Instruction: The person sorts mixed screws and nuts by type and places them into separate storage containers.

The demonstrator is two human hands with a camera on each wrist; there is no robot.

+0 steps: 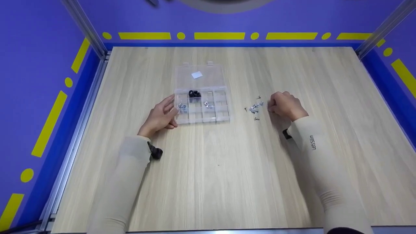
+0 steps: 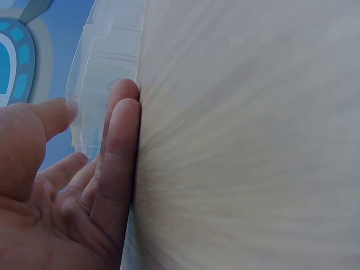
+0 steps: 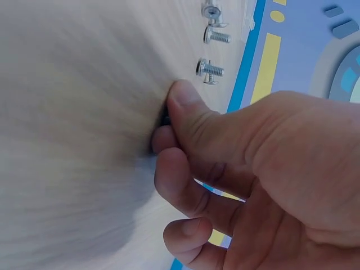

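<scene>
A clear plastic compartment box [image 1: 216, 119] lies with its lid folded back. My left hand [image 1: 160, 116] rests at its left side, fingers fairly straight along the wall and thumb at the near corner. Black pieces [image 1: 194, 94] fill one back compartment; small silver hardware [image 1: 182, 106] sits in two front ones. To the right, several silver screws [image 1: 254, 109] lie loose on the table. My right hand [image 1: 285, 104] is just right of them, down at the tabletop. Its thumb and index finger pinch a small dark piece [image 3: 165, 120], mostly hidden by the fingertips.
A white paper square [image 1: 197, 75] shows on the open lid [image 1: 182, 76]. The wood-grain table [image 1: 214, 182] is bordered by blue panels [image 1: 221, 24] with yellow marks at the back and sides. Metal rails [image 1: 78, 107] stand along the left edge.
</scene>
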